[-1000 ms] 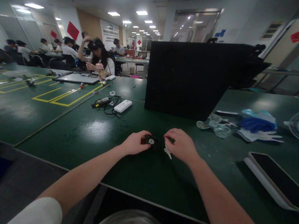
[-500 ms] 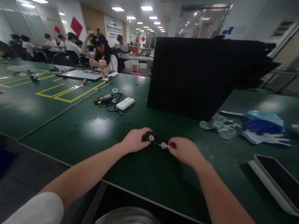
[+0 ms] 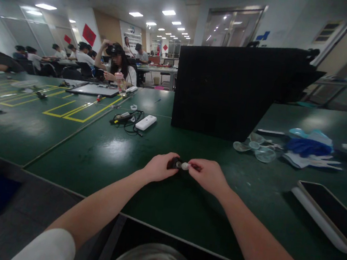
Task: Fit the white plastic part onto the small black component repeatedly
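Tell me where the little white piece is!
In the head view's middle, the right hand holds the white piece beside the black part in the left hand.

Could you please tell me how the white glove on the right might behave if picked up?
The white glove would probably flop, since its fingers lie flat and limp. It looks thin, so likely light. The crumpled blue item overlapping it could drag along.

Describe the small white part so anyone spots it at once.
Find the big black box on the green table. Nearer the camera, the right hand holds the small part. It is white, unlike the black piece in the left hand.
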Tool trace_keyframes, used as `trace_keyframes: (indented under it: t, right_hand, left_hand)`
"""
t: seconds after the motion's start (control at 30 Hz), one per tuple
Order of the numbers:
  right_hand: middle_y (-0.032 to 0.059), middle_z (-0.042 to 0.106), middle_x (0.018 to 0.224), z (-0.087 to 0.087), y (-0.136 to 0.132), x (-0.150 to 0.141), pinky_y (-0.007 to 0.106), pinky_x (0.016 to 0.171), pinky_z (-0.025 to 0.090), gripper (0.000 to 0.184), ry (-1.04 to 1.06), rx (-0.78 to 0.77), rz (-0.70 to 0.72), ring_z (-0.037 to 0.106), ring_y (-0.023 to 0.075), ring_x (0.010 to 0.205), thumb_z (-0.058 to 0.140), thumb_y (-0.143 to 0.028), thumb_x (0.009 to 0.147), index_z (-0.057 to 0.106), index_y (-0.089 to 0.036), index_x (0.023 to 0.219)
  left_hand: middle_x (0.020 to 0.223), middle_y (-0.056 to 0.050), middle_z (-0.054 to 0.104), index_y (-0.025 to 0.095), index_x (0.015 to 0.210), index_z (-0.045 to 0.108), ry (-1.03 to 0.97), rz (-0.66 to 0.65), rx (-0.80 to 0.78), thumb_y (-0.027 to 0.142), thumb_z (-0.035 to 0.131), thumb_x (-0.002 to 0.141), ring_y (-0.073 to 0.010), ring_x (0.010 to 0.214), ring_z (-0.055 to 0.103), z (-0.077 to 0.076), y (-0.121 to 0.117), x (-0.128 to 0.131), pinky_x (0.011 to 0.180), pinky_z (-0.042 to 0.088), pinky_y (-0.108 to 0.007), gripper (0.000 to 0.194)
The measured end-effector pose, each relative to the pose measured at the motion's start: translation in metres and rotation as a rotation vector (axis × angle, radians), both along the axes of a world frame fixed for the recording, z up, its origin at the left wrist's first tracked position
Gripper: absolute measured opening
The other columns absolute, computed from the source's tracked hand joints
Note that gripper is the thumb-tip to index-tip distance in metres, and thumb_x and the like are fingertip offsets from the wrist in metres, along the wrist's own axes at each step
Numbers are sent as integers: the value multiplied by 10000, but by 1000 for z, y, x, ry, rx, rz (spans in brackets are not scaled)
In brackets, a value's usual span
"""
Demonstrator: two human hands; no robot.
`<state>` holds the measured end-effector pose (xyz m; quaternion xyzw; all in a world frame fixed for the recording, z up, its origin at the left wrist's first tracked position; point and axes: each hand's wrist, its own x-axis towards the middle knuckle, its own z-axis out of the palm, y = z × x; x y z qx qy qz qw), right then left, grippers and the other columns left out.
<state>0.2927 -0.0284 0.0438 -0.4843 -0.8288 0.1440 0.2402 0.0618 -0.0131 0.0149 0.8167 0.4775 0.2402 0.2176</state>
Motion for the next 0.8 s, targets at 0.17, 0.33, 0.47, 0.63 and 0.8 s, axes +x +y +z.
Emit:
trace_keyframes:
  t: [0.17, 0.33, 0.47, 0.63, 0.8]
  right_hand:
    - [14, 730, 808, -6, 3, -3, 276, 617, 415, 266, -49, 3, -1, 621, 158, 683, 537, -392, 931, 756, -242, 912]
    - [14, 681, 667, -6, 5, -1, 276, 532, 353, 485, -94, -83, -93, 572, 151, 573, 508, -631, 915, 730, -226, 766]
    - [24, 623, 590, -1, 11, 13, 291, 521, 343, 671, -46, -90, -242, 552, 157, 536, 334, -716, 947, 669, -205, 671]
    - [42, 628, 612, 1, 17, 28, 304, 525, 375, 722, 26, -176, -337, 576, 178, 554, 243, -738, 954, 669, -204, 722]
    - [54, 640, 643, -3, 20, 26, 298, 519, 403, 726, 12, -240, -308, 587, 182, 570, 239, -762, 939, 664, -207, 742]
  left_hand:
    - [970, -14, 718, 271, 1307, 579, 4, -9, 9, 365, 701, 818, -195, 836, 683, -2, 1, 0, 791, 539, -316, 512]
    - [1061, -30, 717, 271, 1310, 572, -19, -8, -28, 363, 701, 822, -205, 911, 684, -1, 1, -1, 839, 540, -333, 513]
    - [1213, -70, 666, 252, 1259, 607, -35, -8, 19, 360, 727, 794, -233, 1056, 655, -2, 4, -1, 938, 531, -371, 492]
    - [1334, -83, 610, 236, 1219, 612, 5, 86, 48, 306, 711, 783, -254, 1191, 610, -5, 13, -31, 1048, 478, -395, 452]
    - [1282, -92, 647, 244, 1338, 496, 177, 415, 62, 279, 688, 786, -291, 1108, 653, -1, 19, -107, 957, 513, -415, 585]
